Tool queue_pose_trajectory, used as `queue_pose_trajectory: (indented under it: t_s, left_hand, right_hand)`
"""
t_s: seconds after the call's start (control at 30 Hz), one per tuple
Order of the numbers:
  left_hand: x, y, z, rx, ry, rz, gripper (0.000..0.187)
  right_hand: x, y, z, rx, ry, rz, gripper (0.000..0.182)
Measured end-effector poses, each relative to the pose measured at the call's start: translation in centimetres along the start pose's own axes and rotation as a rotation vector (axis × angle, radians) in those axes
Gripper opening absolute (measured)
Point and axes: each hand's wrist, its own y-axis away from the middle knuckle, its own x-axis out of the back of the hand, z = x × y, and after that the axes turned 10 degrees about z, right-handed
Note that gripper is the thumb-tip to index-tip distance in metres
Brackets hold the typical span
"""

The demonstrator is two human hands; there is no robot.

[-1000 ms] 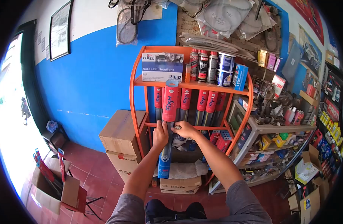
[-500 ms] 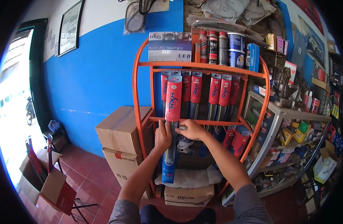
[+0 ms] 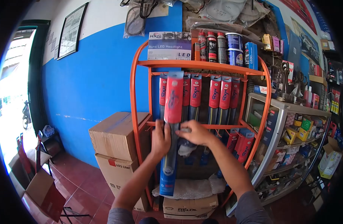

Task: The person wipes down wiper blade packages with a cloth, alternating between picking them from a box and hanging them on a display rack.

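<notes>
A long wiper blade package (image 3: 173, 104), red at the top and blue at the bottom, stands upright in front of the orange rack. My left hand (image 3: 161, 140) grips its left side just below the red part. My right hand (image 3: 194, 133) is at its right edge, fingers closed on something grey and small that I cannot make out. Similar red packages (image 3: 214, 93) hang behind, from the rack's upper bar.
The orange rack (image 3: 201, 65) bears a headlight box (image 3: 169, 45), spray cans (image 3: 211, 46) and blue tins (image 3: 235, 58). Cartons (image 3: 115, 134) are stacked to the left. A glass cabinet (image 3: 287, 106) stands right. Below are bubble wrap (image 3: 193, 187) and a carton (image 3: 190, 207).
The package and both hands appear slightly nearer and lower, with the package's top tilted a little differently. The view has shifted slightly.
</notes>
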Motion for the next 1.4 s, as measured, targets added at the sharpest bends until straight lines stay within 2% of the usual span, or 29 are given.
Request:
queue_pose_trajectory:
  t_s: [0.03,0.07,0.1,0.17,0.2,0.23,0.27,0.3,0.37,0.4,0.5,0.57,0.67,0.73,0.87,1.0,1.07,1.2,1.3,1.4]
  left_hand:
    - [-0.1,-2.2,1.5,-0.110,0.017,0.023,0.022]
    - [0.5,-4.8,4.7,-0.049,0.068,-0.040,0.020]
    - [0.2,-7.9,6.4,-0.107,0.095,-0.024,0.020]
    - [-0.4,-14.3,9.4,-0.178,0.068,-0.018,0.023]
    - [-1.8,-17.7,9.5,-0.345,0.202,0.067,0.027]
    - [-1.4,-19.8,12.1,-0.245,0.179,0.005,0.033]
    - [-1.8,-22.3,12.5,-0.382,0.126,0.074,0.035]
    - [-1.3,-23.1,14.6,-0.422,0.107,0.084,0.037]
    - [-1.7,-25.2,15.0,-0.439,0.137,0.126,0.037]
    - [-1.8,-25.7,14.6,-0.439,0.141,0.129,0.037]
    - [-2.8,-25.6,11.2,-0.461,0.069,0.041,0.036]
    - [-4.8,-23.2,5.5,-0.341,0.043,-0.107,0.034]
    - [-6.0,-18.8,2.1,-0.269,0.004,-0.147,0.033]
    - [-6.6,-16.2,-0.3,-0.042,0.004,-0.298,0.032]
    - [-9.0,-11.7,-7.2,-0.006,-0.001,-0.362,0.029]
    - [-10.8,-8.6,-11.4,0.146,-0.009,-0.431,0.029]
    - [-11.7,-8.0,-12.9,0.241,-0.065,-0.489,0.031]
    - [-13.6,-8.5,-15.2,0.215,-0.064,-0.472,0.032]
    - [-14.3,-9.3,-15.3,0.270,-0.081,-0.517,0.033]
    - [-15.0,-9.9,-16.0,0.234,-0.067,-0.494,0.034]
  right_hand:
    - [1.5,-0.6,-1.8,0.081,0.068,0.057,0.034]
    - [3.2,-1.2,-4.1,0.097,0.051,0.108,0.031]
    - [5.4,-2.5,-6.5,0.102,0.098,0.084,0.033]
    - [8.7,-4.2,-11.9,0.265,0.243,0.326,0.035]
    - [10.5,-6.7,-12.6,0.298,0.031,0.275,0.036]
    - [12.4,-8.1,-14.3,0.429,0.284,0.415,0.036]
    - [14.7,-10.2,-15.9,0.363,0.321,0.315,0.036]
    - [15.3,-10.7,-17.7,0.418,0.290,0.353,0.036]
    - [16.3,-12.0,-19.0,0.536,0.510,0.475,0.036]
    - [16.4,-12.5,-18.7,0.538,0.515,0.474,0.036]
    - [15.1,-14.2,-14.6,0.564,0.589,0.573,0.033]
    - [12.0,-14.6,-7.8,0.517,0.577,0.652,0.029]
    - [8.8,-13.4,-2.3,0.352,0.604,0.616,0.024]
    - [7.0,-12.3,0.9,0.255,0.619,0.584,0.022]
    - [3.6,-10.4,6.9,0.150,0.605,0.533,0.020]
    - [1.1,-9.5,12.4,0.019,0.603,0.468,0.021]
    - [0.6,-9.6,13.7,-0.040,0.597,0.447,0.021]
    - [0.6,-10.8,15.2,-0.186,0.592,0.432,0.024]
    - [1.1,-11.7,15.5,-0.237,0.577,0.402,0.026]
    - [1.3,-12.1,15.4,-0.262,0.583,0.398,0.027]
